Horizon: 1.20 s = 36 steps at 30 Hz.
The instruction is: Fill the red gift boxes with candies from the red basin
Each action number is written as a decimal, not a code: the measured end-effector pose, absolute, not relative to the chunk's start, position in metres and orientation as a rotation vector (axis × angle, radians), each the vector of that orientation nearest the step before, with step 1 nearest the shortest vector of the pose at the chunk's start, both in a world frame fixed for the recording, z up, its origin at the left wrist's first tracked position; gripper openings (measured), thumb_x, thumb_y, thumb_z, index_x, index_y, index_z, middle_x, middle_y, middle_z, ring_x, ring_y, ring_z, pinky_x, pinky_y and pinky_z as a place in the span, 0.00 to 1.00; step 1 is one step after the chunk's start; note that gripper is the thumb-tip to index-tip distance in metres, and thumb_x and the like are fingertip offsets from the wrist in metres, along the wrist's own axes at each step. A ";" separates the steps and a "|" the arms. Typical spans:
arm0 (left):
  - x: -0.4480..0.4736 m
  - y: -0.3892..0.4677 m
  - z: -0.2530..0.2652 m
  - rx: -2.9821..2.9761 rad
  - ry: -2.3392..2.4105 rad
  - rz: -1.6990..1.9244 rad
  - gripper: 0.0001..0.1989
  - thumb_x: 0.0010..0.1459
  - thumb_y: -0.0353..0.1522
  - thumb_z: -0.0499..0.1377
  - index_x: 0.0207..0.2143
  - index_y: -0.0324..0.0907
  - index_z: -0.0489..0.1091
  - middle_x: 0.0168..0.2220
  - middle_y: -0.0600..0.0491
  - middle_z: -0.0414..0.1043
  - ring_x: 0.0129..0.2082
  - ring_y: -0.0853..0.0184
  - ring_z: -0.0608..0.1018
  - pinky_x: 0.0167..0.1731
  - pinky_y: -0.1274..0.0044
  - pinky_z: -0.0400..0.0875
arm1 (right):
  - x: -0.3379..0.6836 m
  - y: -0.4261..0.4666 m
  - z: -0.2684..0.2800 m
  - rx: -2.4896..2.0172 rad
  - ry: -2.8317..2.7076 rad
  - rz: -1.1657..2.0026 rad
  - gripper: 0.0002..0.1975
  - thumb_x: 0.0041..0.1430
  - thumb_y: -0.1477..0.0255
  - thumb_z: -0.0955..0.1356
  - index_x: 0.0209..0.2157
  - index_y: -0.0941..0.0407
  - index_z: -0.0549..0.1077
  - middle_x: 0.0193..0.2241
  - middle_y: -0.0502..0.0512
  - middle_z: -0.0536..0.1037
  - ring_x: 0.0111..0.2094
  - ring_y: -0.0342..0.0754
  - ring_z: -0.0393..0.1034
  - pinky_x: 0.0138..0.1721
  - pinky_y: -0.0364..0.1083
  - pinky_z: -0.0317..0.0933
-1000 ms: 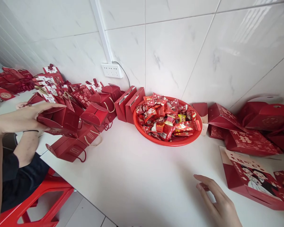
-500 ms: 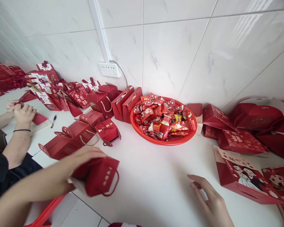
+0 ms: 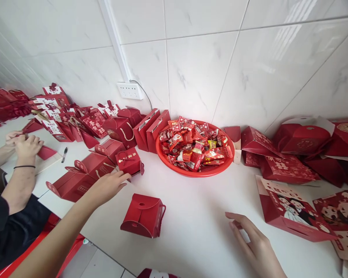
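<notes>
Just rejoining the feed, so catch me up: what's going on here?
The left hand is at a small red box, contact unclear. The right hand is open and empty. A second red box sits on the table between the hands. A red tray of wrapped sweets sits nearer the wall. Far left are a co-worker's hands.

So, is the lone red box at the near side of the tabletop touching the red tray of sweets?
Apart. The head view shows white tabletop plainly between the red box and the red tray.
</notes>
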<state>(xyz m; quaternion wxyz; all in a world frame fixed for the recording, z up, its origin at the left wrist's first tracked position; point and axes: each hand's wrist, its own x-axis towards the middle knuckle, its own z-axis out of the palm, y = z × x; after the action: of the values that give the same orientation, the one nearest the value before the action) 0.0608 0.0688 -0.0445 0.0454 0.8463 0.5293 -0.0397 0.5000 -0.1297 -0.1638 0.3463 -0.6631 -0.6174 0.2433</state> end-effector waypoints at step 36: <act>0.063 0.117 -0.087 2.499 1.883 0.255 0.37 0.56 0.53 0.55 0.65 0.52 0.57 0.62 0.40 0.53 0.60 0.41 0.62 0.56 0.55 0.61 | 0.504 -0.126 -0.164 -1.717 -1.599 0.732 0.13 0.69 0.62 0.60 0.49 0.50 0.69 0.46 0.56 0.77 0.42 0.48 0.75 0.34 0.41 0.71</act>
<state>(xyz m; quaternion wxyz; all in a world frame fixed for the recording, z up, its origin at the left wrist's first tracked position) 0.0630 0.1170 -0.0869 0.0011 0.7959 0.5999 0.0813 0.5038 -0.1257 -0.1641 0.3351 -0.6582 -0.6129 0.2807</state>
